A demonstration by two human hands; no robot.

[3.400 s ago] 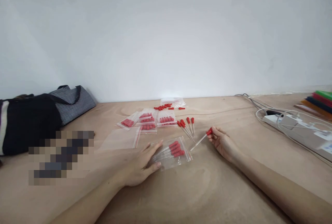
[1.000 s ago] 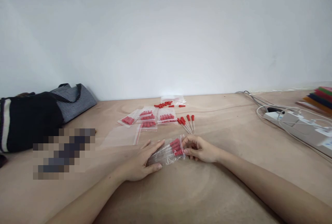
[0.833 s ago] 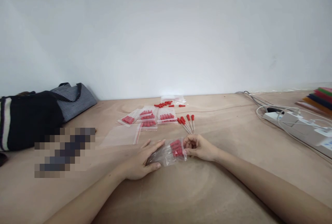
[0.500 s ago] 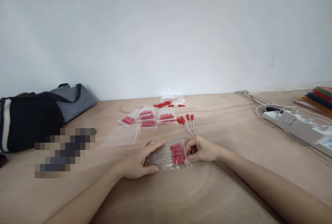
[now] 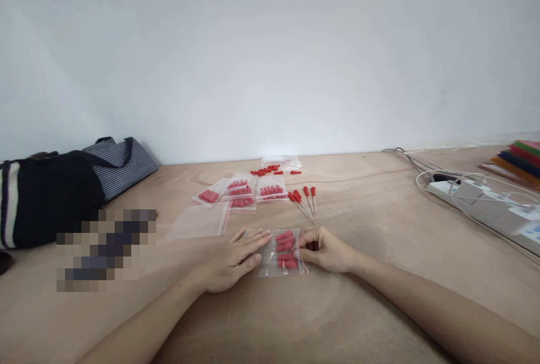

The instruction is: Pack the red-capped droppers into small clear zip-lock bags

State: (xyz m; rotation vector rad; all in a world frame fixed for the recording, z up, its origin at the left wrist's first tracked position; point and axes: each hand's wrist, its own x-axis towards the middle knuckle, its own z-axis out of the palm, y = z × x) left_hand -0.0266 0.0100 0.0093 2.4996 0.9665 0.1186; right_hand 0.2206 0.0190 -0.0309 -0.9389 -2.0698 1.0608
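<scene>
- Head view: my left fingers (image 5: 256, 239) are spread open, resting on one end of a clear zip bag (image 5: 269, 266).
- My right fingers (image 5: 313, 236) are pinched together on its red-lined opening edge.
- The clear zip bag lies flat on the tabletop (image 5: 295, 319) between my two hands' fingers, red-bulbed droppers (image 5: 287, 259) inside.
- Just beyond my right fingers, loose droppers (image 5: 297, 195) lie fanned out.
- Beyond my left fingers: a flat bag (image 5: 198, 222), then filled bags (image 5: 272, 191).

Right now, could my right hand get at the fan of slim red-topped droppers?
Probably yes: the droppers lie just beyond your right hand, nothing between, though it pinches the clear plastic bag.
</scene>
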